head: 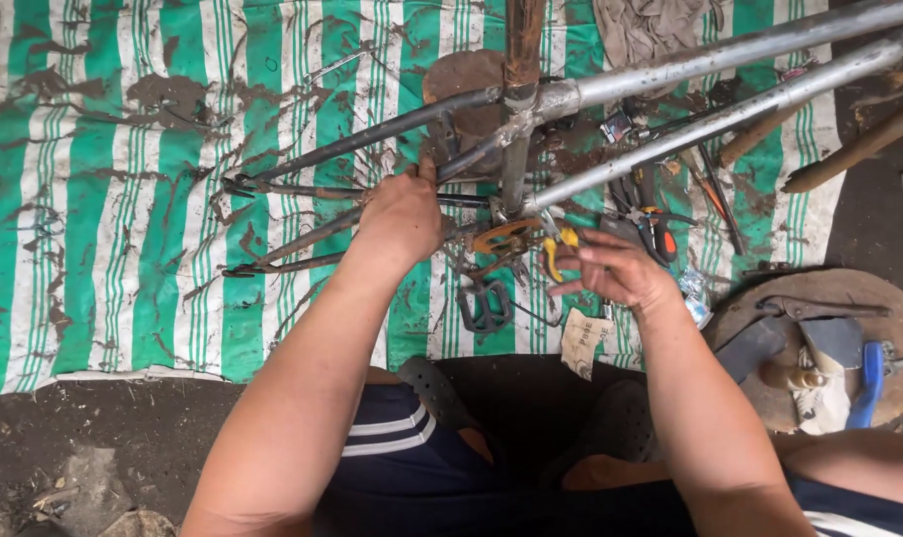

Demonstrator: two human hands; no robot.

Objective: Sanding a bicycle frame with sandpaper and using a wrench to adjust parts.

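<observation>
A bare, rusty bicycle frame [610, 85] lies across a green-and-white striped tarp [103, 229]. My left hand [400, 214] grips the dark rear stays of the frame close to where the tubes meet. My right hand [615, 267] hovers just right of that joint, fingers pinched together on something small that I cannot make out. An orange part [501, 237] and yellow-handled pliers [554, 254] lie between my hands. A black pedal [484, 304] rests on the tarp below them.
Pliers with red-and-black handles [658, 231] and other tools lie right of the joint. A round wooden board [829, 343] at the right holds a blue-handled tool [867, 386] and metal scraps. A grey rag [650, 28] sits at the top. My knees and dark sandals are below.
</observation>
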